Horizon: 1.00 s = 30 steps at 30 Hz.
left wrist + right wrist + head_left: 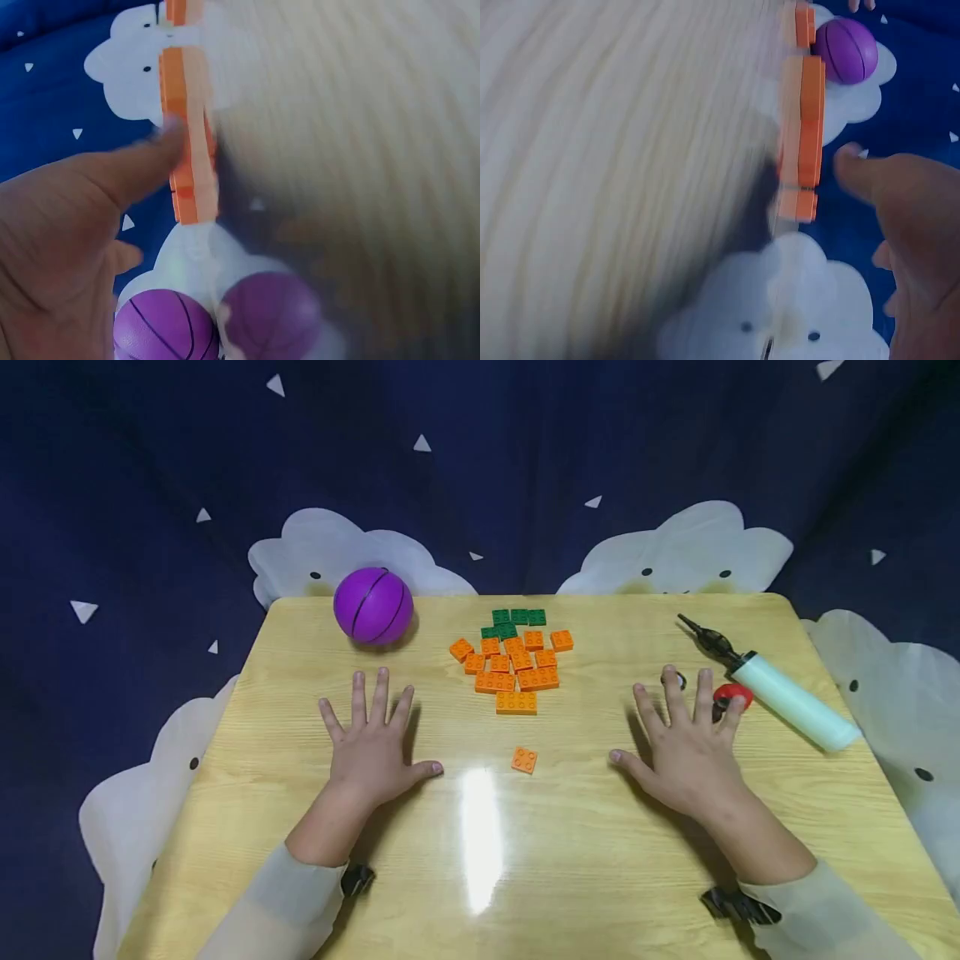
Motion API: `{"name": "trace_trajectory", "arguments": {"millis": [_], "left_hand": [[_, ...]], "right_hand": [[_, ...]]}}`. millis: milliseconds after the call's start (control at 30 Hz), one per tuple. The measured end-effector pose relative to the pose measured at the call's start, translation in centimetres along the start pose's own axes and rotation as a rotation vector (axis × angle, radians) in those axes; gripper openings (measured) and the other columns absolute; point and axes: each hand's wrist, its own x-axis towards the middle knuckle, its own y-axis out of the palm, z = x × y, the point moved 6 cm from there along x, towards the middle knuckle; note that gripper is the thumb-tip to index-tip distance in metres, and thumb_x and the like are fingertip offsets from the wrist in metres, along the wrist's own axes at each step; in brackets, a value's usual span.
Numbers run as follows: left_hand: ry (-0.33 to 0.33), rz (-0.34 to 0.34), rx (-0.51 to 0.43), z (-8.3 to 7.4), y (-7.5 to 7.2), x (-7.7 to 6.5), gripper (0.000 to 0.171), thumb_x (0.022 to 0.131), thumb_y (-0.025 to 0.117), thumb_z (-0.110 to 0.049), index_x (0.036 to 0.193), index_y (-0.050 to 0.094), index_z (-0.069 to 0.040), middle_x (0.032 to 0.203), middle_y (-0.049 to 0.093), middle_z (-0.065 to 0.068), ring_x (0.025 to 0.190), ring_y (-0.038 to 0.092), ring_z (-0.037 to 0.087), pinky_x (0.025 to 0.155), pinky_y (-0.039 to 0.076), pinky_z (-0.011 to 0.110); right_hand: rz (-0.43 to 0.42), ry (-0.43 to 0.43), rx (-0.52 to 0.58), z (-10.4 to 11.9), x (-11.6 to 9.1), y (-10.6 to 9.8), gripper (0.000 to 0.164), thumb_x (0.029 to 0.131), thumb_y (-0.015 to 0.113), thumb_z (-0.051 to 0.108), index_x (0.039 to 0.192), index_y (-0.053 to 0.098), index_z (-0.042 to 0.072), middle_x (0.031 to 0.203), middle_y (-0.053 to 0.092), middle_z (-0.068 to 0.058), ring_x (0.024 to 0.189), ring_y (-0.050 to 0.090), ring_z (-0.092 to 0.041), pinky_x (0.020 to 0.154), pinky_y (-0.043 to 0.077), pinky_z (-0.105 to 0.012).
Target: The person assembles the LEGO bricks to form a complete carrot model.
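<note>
Palm down and fingers spread, my left hand [367,756] is over the left part of the table, just below a purple ball [373,606] with black lines. My right hand [690,756] is spread likewise on the right, its fingertips overlapping a red object [733,697] and a small round dark-and-white item [673,680], both partly hidden. Neither hand holds anything. Between the hands lies a single orange toy brick [524,760]. Behind it sit several orange bricks [516,702] in a cluster, with several green bricks [519,617] at the back. Both wrist views show orange bricks [180,135] beyond the thumb.
A hand pump [795,702] with a pale tube and black nozzle lies at the right of the wooden table [570,877]. A dark blue curtain [510,460] with white clouds and triangles hangs behind the back edge. Dark bands [738,906] are at both cuffs.
</note>
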Motion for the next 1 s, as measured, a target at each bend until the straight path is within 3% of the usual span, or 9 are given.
{"name": "trace_trajectory", "arguments": {"millis": [100,167,267,400,600,767,1000], "left_hand": [[0.049,0.033,-0.062,-1.2,0.1,0.4,0.11,0.08,0.075,-0.073,0.165,0.029,-0.021,0.173,-0.003,0.015,0.157,-0.011,0.044,0.113,-0.009,0.078],[0.077,0.057,-0.128,-2.1,0.3,0.6,0.102,0.082,0.078,-0.066,0.163,0.036,-0.022,0.172,0.009,0.016,0.156,0.004,0.045,0.115,0.004,0.076],[0.122,0.074,-0.234,-3.6,0.5,0.9,0.091,0.083,0.08,-0.061,0.158,0.045,-0.023,0.165,0.031,0.014,0.147,0.027,0.042,0.111,0.024,0.068],[0.191,0.074,-0.368,-5.7,0.2,1.3,0.08,0.083,0.083,-0.054,0.152,0.054,-0.023,0.146,0.053,0.007,0.13,0.044,0.034,0.1,0.035,0.056],[0.276,0.109,-0.509,-8.0,0.3,1.9,0.065,0.083,0.087,-0.041,0.141,0.065,-0.02,0.12,0.066,-0.001,0.112,0.056,0.024,0.101,0.042,0.048],[0.306,0.158,-0.527,-8.9,1.2,2.5,0.061,0.083,0.088,-0.038,0.137,0.068,-0.019,0.112,0.068,-0.002,0.105,0.058,0.02,0.1,0.044,0.042],[0.312,0.221,-0.51,-10.0,2.3,3.3,0.058,0.084,0.087,-0.037,0.136,0.068,-0.02,0.117,0.067,-0.002,0.112,0.059,0.022,0.101,0.046,0.042]], "right_hand": [[0.009,-0.056,0.064,1.4,0.3,0.1,0.097,0.092,0.071,0.057,0.163,0.029,0.007,0.169,0.009,-0.028,0.153,-0.006,-0.055,0.114,0.003,-0.079],[0.011,-0.089,0.119,2.4,0.5,0.3,0.093,0.091,0.076,0.05,0.161,0.034,0.005,0.164,0.025,-0.029,0.149,0.016,-0.056,0.11,0.022,-0.076],[0.021,-0.116,0.204,3.9,0.9,0.8,0.089,0.089,0.079,0.047,0.158,0.041,0.005,0.152,0.041,-0.027,0.136,0.037,-0.05,0.103,0.036,-0.07],[0.048,-0.133,0.303,5.6,1.4,1.2,0.082,0.088,0.081,0.045,0.153,0.05,0.006,0.14,0.053,-0.022,0.126,0.047,-0.042,0.103,0.042,-0.061],[0.128,-0.166,0.398,7.7,2.0,1.9,0.072,0.086,0.084,0.042,0.143,0.06,0.006,0.13,0.063,-0.015,0.123,0.055,-0.037,0.106,0.044,-0.054],[0.163,-0.191,0.404,9.0,2.6,2.3,0.066,0.085,0.085,0.043,0.136,0.066,0.006,0.125,0.067,-0.011,0.12,0.059,-0.034,0.106,0.045,-0.052],[0.191,-0.241,0.383,10.6,3.2,2.5,0.059,0.084,0.086,0.042,0.129,0.071,0.007,0.118,0.069,-0.007,0.115,0.061,-0.031,0.105,0.047,-0.05]]}}
